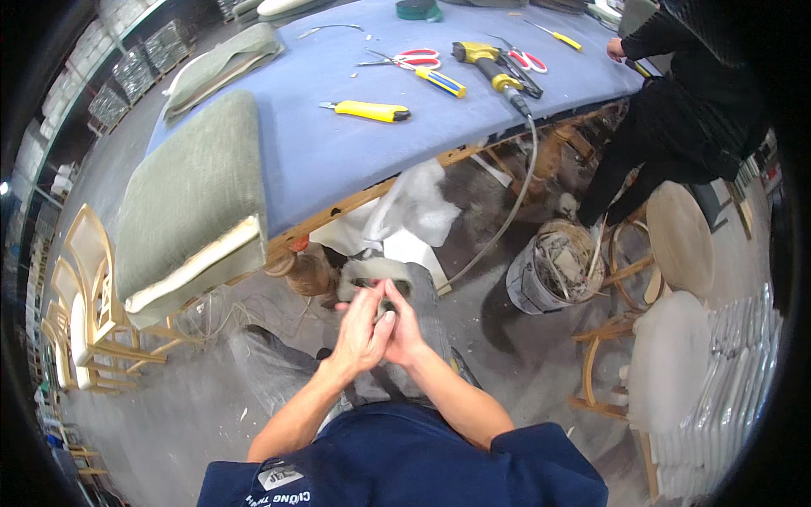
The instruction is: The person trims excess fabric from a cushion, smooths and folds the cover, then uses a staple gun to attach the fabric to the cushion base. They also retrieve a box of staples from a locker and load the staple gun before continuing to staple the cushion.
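Note:
My left hand (361, 328) and my right hand (405, 331) meet in front of my lap, below the near edge of the table. Their fingers are closed and pressed together. What they hold, if anything, is mostly hidden by the fingers and thumbs. Just beyond the fingertips shows a grey-green looped piece that looks like fabric (395, 269); whether the hands grip it I cannot tell. To the left, a green upholstered seat pad (190, 165) lies on the corner of the blue-covered table (329, 160), its pale lining showing along the front edge.
On the table lie yellow-handled pliers (369, 111), scissors (416, 58), a screwdriver (441, 82) and a yellow air stapler (483, 57) with a hanging hose (525, 182). A scrap-filled bucket (534, 283) stands right, near a co-worker (676, 127). Wooden chairs (93, 279) line the left.

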Action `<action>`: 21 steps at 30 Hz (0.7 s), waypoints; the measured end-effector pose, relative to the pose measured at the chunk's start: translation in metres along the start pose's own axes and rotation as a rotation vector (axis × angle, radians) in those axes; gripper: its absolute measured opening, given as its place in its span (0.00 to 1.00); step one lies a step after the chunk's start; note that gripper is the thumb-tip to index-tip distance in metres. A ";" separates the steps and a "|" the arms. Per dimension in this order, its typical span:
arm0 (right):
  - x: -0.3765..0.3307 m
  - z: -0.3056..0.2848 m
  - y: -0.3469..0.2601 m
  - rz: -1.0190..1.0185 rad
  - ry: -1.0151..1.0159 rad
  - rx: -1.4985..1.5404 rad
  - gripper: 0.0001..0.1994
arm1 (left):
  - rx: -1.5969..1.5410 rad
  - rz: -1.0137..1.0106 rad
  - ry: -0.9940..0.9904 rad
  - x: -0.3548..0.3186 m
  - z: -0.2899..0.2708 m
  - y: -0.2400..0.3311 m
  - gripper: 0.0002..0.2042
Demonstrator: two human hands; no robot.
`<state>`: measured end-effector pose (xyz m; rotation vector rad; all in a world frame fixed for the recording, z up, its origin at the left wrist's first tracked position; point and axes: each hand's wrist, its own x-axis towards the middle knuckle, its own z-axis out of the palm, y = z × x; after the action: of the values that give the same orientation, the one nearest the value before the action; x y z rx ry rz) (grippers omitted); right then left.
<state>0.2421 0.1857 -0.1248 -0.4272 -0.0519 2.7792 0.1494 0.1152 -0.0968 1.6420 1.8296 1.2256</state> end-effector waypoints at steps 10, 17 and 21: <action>-0.137 -0.011 -0.159 -1.378 0.643 -0.296 0.13 | -0.014 -0.246 0.146 -0.103 -0.017 -0.060 0.19; -0.276 0.109 -0.239 -2.940 0.909 -1.777 0.17 | -0.038 -0.409 0.115 -0.161 -0.022 -0.091 0.14; -0.258 -0.093 -0.340 -2.052 1.494 -2.069 0.19 | 0.042 -0.348 0.060 -0.153 -0.023 -0.079 0.15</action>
<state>0.6090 0.4218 -0.1111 -1.2647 -1.5215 -0.5941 0.1207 -0.0300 -0.1872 1.2464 2.0818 1.0980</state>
